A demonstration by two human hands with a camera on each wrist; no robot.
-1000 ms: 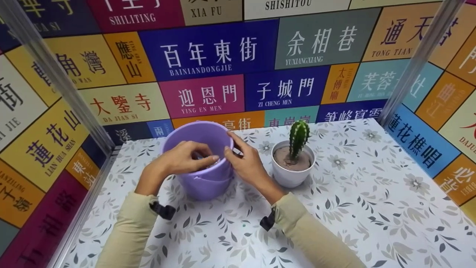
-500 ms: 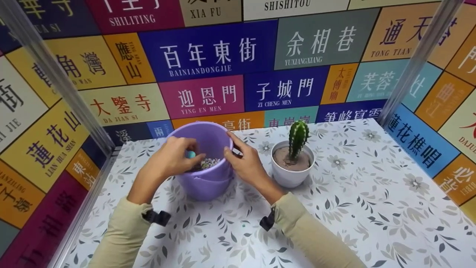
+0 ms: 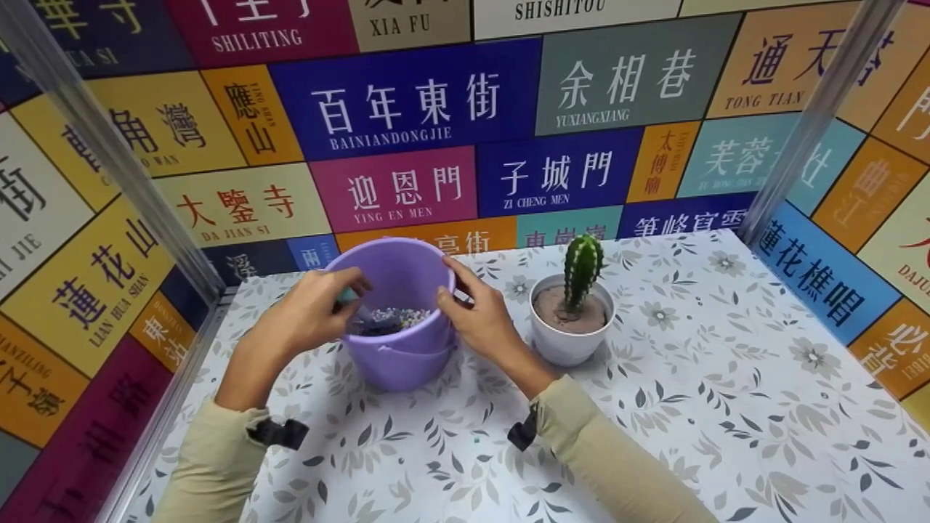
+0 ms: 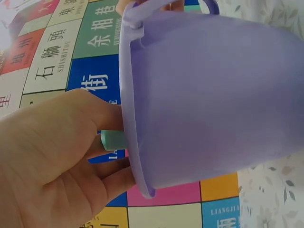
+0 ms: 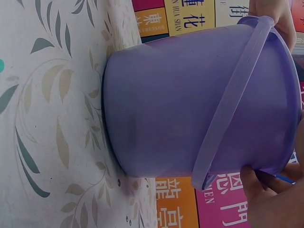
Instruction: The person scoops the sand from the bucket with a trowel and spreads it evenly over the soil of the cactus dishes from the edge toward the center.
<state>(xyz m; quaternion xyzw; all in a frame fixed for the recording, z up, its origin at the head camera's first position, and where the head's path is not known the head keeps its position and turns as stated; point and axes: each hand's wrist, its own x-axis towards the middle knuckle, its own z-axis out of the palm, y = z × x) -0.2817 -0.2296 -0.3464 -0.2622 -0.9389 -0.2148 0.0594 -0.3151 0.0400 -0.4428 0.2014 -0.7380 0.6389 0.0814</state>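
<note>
A purple bucket [image 3: 414, 359] stands on the table, slightly tilted, with small multicoloured gravel [image 3: 414, 317] inside. At its left rim my left hand [image 3: 309, 309] holds a small teal-handled tool [image 4: 114, 140]. A dark piece [image 3: 374, 323] lies on the gravel below that hand; whether it belongs to the tool I cannot tell. My right hand [image 3: 479, 312] pinches the bucket's right rim between thumb and fingers. The bucket's purple handle [image 5: 228, 107] hangs down along the near side. To the right is a cactus [image 3: 583, 272] in a white pot [image 3: 570, 341], untouched.
A white leaf-patterned cover [image 3: 697, 421] lies over the table. Colourful printed panels [image 3: 407, 102] stand behind and at both sides, with metal posts [image 3: 806, 123] at the corners. Tiny green specks [image 3: 476, 440] dot the cover near the front.
My left hand has drawn up and left from deep inside the bucket to its left rim, bringing the teal handle and gravel into sight. The right hand and the cactus pot have stayed put.
</note>
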